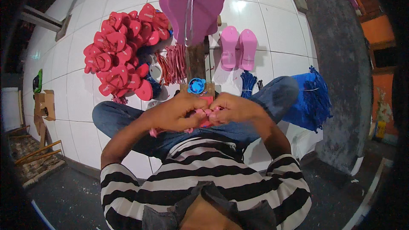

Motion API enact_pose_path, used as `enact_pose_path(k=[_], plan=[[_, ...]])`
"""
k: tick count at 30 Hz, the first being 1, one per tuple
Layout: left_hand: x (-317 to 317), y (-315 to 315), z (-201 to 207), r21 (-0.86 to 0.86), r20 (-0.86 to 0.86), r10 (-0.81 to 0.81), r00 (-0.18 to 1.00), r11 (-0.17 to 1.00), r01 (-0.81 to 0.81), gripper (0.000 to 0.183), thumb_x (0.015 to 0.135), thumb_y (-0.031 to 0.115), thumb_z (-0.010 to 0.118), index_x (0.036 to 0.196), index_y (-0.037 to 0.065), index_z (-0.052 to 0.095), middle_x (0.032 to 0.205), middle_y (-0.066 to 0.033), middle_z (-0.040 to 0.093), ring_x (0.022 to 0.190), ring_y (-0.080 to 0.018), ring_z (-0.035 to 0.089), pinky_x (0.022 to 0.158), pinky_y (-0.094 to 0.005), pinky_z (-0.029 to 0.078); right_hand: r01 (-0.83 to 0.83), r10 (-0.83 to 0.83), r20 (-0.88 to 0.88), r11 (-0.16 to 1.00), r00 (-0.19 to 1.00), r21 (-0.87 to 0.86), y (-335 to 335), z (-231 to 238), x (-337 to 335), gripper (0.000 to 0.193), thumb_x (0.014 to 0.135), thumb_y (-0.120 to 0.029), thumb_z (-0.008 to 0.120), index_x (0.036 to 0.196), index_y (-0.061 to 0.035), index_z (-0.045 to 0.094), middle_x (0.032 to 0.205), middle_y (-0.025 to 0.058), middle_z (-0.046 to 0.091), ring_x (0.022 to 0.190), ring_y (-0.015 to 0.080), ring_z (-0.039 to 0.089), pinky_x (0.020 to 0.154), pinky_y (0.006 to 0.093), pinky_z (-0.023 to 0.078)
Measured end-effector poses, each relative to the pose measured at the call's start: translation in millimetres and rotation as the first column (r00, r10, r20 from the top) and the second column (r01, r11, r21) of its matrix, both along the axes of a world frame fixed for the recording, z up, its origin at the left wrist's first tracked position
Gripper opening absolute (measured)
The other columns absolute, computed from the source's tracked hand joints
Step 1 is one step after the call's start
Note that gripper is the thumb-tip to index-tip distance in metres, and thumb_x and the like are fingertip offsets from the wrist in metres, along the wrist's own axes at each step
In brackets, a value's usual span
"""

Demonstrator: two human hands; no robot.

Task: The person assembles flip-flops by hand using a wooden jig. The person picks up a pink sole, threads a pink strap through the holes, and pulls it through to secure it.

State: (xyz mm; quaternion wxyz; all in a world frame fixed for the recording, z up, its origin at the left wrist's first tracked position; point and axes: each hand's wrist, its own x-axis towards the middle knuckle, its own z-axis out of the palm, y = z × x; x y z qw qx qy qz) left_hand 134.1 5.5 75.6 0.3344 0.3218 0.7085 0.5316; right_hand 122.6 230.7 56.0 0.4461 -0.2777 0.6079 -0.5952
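My left hand [177, 113] and right hand [233, 110] meet in my lap, fingers curled tight around a pink sandal strap [203, 113]

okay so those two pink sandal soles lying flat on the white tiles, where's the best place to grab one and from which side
Probably by the narrower heel end of a pink sole, coming from above. The pair lies flat on the white tile floor with bare tile beyond, so a pinch across the edges looks easy. Both the left hand and right hand are closed on a pink strap.
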Motion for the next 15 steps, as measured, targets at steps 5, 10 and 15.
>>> enact_pose_path(k=[5, 10, 15], plan=[[17, 8, 11, -0.351, -0.371, 0.032, 0.928, 0.921, -0.172, 0.022, 0.091, 0.023, 0.053, 0.094, 0.002, 0.049, 0.07, -0.0161, 0.059, 0.068, -0.0343, 0.063, 0.056, -0.0424, 0.049, 0.278, 0.018, -0.751, 0.923, 0.66, 0.266, -4, 35, 14, 0.031, 0.086, -0.028, 0.056, 0.099, 0.0008, 0.056, 0.081, 0.0189, 0.06, 0.073, 0.0339, 0.06, 0.066, 0.0427, 0.048], [25, 7, 17, -0.235, -0.69, -0.035, 0.723, 0.955, -0.178, 0.021, 0.085, 0.022, 0.058, 0.092, 0.002, 0.051, 0.069, -0.0127, 0.058, 0.06, -0.0327, 0.061, 0.051, -0.0422, 0.048, 0.244, 0.003, -0.754, 0.945, 0.657, 0.217, -12, 42, 22, 0.024, 0.081, -0.018, 0.059, 0.1, -0.0045, 0.058, 0.077, 0.016, 0.061, 0.069, 0.0341, 0.06, 0.061, 0.0412, 0.046], [21, 4, 37, -0.188, -0.705, -0.172, 0.688, 0.981, 0.053, 0.014, 0.075, 0.017, 0.062, 0.08, 0.006, 0.056, 0.058, -0.0062, 0.054, 0.047, -0.0269, 0.057, 0.045, -0.0383, 0.046, -0.18, 0.202, -0.323, 0.979, 0.925, 0.095, -3, 35, 9, 0.022, 0.083, -0.024, 0.056, 0.09, -0.0047, 0.062, 0.064, 0.0077, 0.058, 0.055, 0.0187, 0.055, 0.052, 0.0345, 0.043]])
